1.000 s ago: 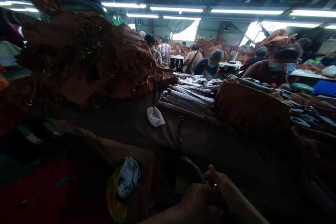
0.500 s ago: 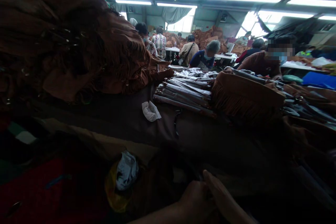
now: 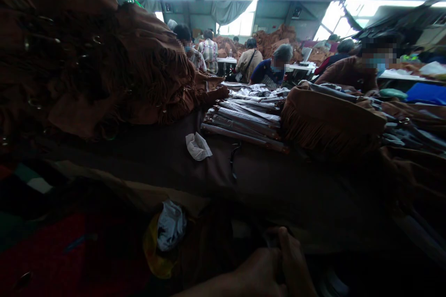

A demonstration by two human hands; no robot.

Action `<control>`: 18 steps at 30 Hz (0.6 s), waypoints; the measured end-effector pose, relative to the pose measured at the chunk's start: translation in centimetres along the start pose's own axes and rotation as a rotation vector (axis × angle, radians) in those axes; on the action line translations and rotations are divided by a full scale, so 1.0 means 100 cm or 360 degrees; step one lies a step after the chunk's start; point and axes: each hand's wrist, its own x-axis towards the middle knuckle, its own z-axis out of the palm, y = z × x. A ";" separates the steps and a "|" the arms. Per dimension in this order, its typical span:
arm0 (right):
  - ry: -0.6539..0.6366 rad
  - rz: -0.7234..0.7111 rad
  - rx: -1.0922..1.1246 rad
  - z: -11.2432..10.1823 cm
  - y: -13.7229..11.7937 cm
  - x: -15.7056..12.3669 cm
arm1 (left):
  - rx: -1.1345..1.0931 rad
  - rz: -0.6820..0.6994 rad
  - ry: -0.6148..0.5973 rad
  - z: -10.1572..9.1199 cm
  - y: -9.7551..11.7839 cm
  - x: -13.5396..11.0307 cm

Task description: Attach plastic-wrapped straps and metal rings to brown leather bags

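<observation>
At the bottom of the view my left hand point(image 3: 259, 271) and my right hand point(image 3: 292, 260) are close together, with their fingers closed on a dark strap point(image 3: 273, 241). The fingers hide most of the strap, and its material is too dim to tell. Just left of my hands lies a crumpled white plastic bag point(image 3: 170, 225) on a yellow bag point(image 3: 155, 255). Both rest on dim brown material point(image 3: 216, 236).
A large heap of fringed brown suede point(image 3: 139, 69) rises at left, and a fringed suede piece point(image 3: 331, 123) lies at right. Between them are bundled strips point(image 3: 244, 120) and a white tissue point(image 3: 197, 146) on a dark table point(image 3: 278, 185). Several co-workers sit beyond, including one in a brown top point(image 3: 348, 73).
The whole scene has shifted upward in the view. My right hand has drawn in closer to my left, and its forearm reaches less far to the right.
</observation>
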 end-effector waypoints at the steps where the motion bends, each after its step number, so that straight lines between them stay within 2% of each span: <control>1: -0.0012 -0.0020 0.0001 0.002 0.001 0.000 | 0.0029 0.0005 -0.0005 -0.001 0.001 -0.001; 4: -0.0040 -0.0055 0.0024 0.008 0.003 0.002 | 0.0071 0.0036 -0.0018 -0.004 0.007 -0.006; 7: -0.0017 0.0002 0.0066 0.011 0.008 0.007 | -0.0229 0.0064 -0.0028 -0.005 0.007 -0.004; 9: -0.0100 0.0034 0.0134 0.006 0.014 0.010 | -0.0480 -0.0058 -0.0006 -0.006 0.003 0.002; 11: -0.0240 0.0004 0.0199 -0.006 0.021 0.011 | -0.0628 -0.0202 0.0097 -0.009 -0.002 0.008; 14: -0.0283 -0.0236 0.0117 -0.031 0.028 0.007 | -0.0744 -0.0167 0.0182 -0.017 -0.008 0.015; 18: -0.0158 -0.0771 -0.0169 -0.051 0.029 0.000 | -0.0756 -0.0069 0.0105 -0.022 -0.012 0.014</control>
